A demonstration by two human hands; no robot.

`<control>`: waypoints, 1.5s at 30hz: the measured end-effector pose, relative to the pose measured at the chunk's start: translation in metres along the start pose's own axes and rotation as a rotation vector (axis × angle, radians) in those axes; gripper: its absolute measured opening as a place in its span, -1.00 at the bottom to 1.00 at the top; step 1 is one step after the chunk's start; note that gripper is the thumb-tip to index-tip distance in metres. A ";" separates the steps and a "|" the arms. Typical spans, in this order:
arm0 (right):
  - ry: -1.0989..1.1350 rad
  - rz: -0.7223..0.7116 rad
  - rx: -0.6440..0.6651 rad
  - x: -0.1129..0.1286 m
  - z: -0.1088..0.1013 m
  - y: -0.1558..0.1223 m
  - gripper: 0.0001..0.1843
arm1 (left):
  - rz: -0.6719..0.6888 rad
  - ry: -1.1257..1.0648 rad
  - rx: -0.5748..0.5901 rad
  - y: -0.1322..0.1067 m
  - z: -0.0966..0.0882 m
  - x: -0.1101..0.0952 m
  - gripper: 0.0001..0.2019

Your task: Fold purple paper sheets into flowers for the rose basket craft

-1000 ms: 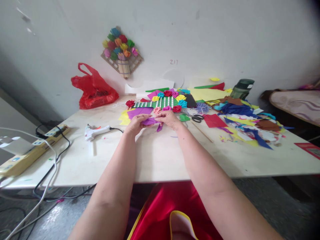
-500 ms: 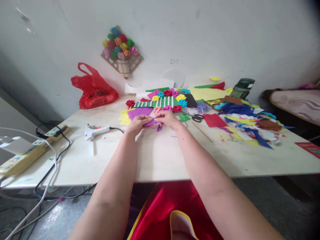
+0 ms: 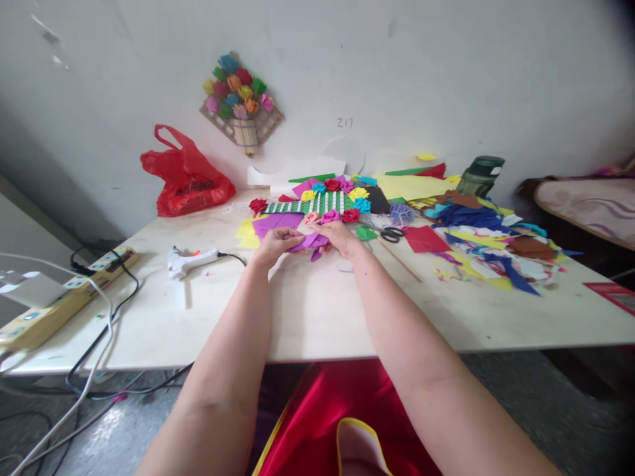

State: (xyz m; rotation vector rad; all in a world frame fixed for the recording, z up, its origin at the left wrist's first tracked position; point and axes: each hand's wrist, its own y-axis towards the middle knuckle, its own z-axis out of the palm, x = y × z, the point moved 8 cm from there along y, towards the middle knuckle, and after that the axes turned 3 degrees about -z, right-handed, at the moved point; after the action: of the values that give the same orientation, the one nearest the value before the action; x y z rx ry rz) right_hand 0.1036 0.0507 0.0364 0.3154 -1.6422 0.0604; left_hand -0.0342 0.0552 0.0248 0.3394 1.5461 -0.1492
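Note:
Both of my hands meet over the middle of the white table [image 3: 307,311], pinching a small purple paper piece [image 3: 308,242] between them. My left hand [image 3: 273,244] grips its left end with closed fingers. My right hand [image 3: 340,237] grips its right end, fingers curled over it. Just behind them lies a green and white woven mat [image 3: 317,203] ringed with paper roses in red, pink, yellow and blue. A flat purple sheet [image 3: 275,222] and a yellow sheet [image 3: 245,233] lie to the left of the mat.
A white glue gun [image 3: 191,260] with its cord lies left of my hands. Scissors [image 3: 391,233], a red paper square [image 3: 425,238] and a heap of coloured scraps [image 3: 489,248] fill the right. A red plastic bag [image 3: 186,175], a power strip [image 3: 64,297] and a dark green bottle [image 3: 480,174] stand around.
My fingers have shifted on the purple piece, which now shows more between my hands. Arms and everything else on the table stay put.

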 end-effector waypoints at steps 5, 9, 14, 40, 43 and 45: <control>-0.063 0.001 -0.025 0.002 0.000 -0.001 -0.70 | 0.006 0.020 0.012 -0.001 0.002 -0.001 -0.68; -0.067 -0.019 -0.032 0.004 0.000 -0.001 -0.69 | -0.004 0.035 0.013 -0.001 0.002 0.000 -0.69; -0.100 0.009 0.127 0.003 0.014 -0.005 -0.71 | -0.004 0.052 0.007 0.000 0.004 0.000 -0.70; 0.108 -0.025 -0.136 -0.005 0.010 0.007 -0.82 | -0.062 -0.104 -0.017 -0.003 0.006 0.003 -0.71; 0.099 -0.043 -0.100 -0.004 0.011 0.006 -0.82 | -0.044 -0.075 -0.024 0.000 0.003 0.004 -0.71; 0.092 -0.047 -0.060 -0.002 0.012 0.005 -0.83 | -0.040 -0.058 -0.032 0.001 0.001 0.004 -0.72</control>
State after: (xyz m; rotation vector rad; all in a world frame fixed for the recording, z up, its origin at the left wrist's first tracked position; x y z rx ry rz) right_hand 0.0905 0.0526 0.0339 0.3009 -1.5422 -0.0092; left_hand -0.0324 0.0564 0.0206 0.2769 1.4968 -0.1643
